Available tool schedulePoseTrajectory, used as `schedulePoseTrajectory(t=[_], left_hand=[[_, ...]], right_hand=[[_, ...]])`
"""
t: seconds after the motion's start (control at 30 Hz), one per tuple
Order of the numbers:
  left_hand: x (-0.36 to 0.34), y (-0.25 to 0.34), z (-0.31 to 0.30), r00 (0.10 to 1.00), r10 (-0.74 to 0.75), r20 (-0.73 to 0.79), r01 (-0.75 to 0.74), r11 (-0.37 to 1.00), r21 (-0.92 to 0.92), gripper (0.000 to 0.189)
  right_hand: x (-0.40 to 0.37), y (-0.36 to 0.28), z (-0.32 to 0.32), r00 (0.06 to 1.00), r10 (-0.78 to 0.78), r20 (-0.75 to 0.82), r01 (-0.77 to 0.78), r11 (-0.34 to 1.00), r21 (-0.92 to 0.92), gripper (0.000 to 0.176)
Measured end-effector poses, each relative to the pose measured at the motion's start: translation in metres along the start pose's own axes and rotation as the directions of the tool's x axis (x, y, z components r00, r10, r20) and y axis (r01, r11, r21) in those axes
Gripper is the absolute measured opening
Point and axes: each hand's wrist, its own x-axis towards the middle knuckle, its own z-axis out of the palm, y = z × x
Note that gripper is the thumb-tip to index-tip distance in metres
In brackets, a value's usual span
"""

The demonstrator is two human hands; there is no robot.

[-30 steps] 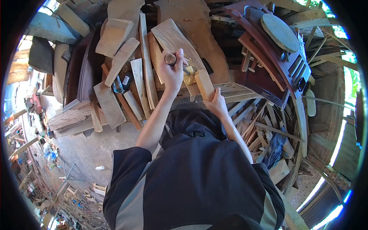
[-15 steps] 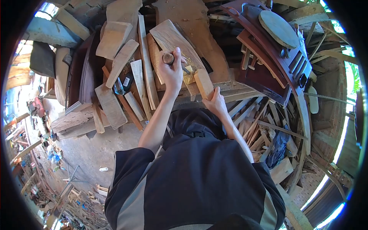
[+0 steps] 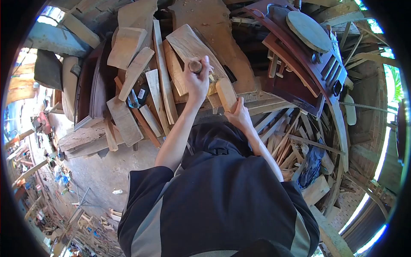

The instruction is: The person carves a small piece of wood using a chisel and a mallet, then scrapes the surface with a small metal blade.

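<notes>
**woodrat:** ok so what have we got in our hands here?

**chipper:** Our left hand (image 3: pixel 198 83) is fisted tight around a wooden-handled chisel (image 3: pixel 195 66). The round butt of the handle pokes out the top of the fist. The blade end is hidden under the hand, so we can't tell exactly where the tip sits.

**woodrat:** and the right?

**chipper:** Our right hand (image 3: pixel 239 116) is closed on the near end of a pale wooden billet (image 3: pixel 226 93) with rounded edges. The billet angles away from us, and its far end sits just beside the left hand.

**woodrat:** what's that yellow bit between them?

**chipper:** A small yellowish block (image 3: pixel 211 87), tucked between the left fist and the billet. Can't tell if the billet is touching it or not.

**woodrat:** and all of that is sitting on...?

**chipper:** On a messy stack of boards. A wide pale plank (image 3: pixel 188 43) runs out diagonally right behind the left hand, with narrower boards (image 3: pixel 160 81) fanned out to its left. Off to our right is a dark red furniture frame (image 3: pixel 295 81) with a grey-green round disc (image 3: pixel 309 31) lying on top of it. Below the frame, by our right arm, is a heap of thin offcuts (image 3: pixel 295 141).
</notes>
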Motion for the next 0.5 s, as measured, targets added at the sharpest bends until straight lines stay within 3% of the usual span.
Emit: schedulePoseTrajectory(t=[0.03,0.13,0.2,0.27,0.3,0.33,0.37,0.4,0.43,0.5], left_hand=[[0.000,-0.002,0.002,1.000,0.002,-0.004,-0.002,1.000,0.000,0.022],[0.002,-0.018,0.016,0.952,0.287,0.105,-0.279,0.956,-0.087,0.018],[-0.010,-0.032,0.026,0.963,0.228,0.144,-0.218,0.973,-0.082,0.018],[-0.017,-0.027,0.033,0.973,0.165,0.160,-0.156,0.986,-0.064,0.019],[-0.019,-0.015,0.035,0.961,0.161,0.223,-0.183,0.980,0.082,0.019],[-0.020,-0.008,0.038,0.948,0.140,0.284,-0.208,0.951,0.227,0.020],[-0.022,-0.012,0.044,0.956,0.136,0.259,-0.199,0.951,0.238,0.020],[-0.025,-0.018,0.051,0.932,0.222,0.287,-0.275,0.949,0.157,0.020],[-0.025,-0.020,0.056,0.899,0.310,0.310,-0.348,0.935,0.073,0.021],[-0.032,-0.017,0.060,0.873,0.354,0.334,-0.400,0.913,0.078,0.022]], right_hand=[[0.001,0.000,0.002,1.000,0.001,-0.009,-0.001,1.000,0.024,0.059],[0.005,0.002,-0.007,1.000,-0.017,0.017,0.016,0.999,0.050,0.053],[0.009,0.010,-0.021,0.997,-0.044,0.056,0.041,0.998,0.045,0.050],[0.002,0.023,-0.037,0.936,-0.124,-0.328,0.263,0.866,0.425,0.041],[-0.012,0.010,-0.057,0.914,-0.114,-0.390,0.328,0.773,0.543,0.038],[-0.019,0.007,-0.068,0.812,-0.140,-0.566,0.492,0.686,0.536,0.037],[-0.039,-0.019,-0.081,0.699,-0.046,-0.714,0.556,0.662,0.502,0.043],[-0.042,0.005,-0.081,0.719,-0.045,-0.693,0.619,0.493,0.611,0.053],[-0.053,0.003,-0.083,0.729,-0.060,-0.682,0.615,0.495,0.614,0.053],[-0.075,-0.007,-0.090,0.760,-0.270,-0.590,0.512,0.809,0.289,0.057]])
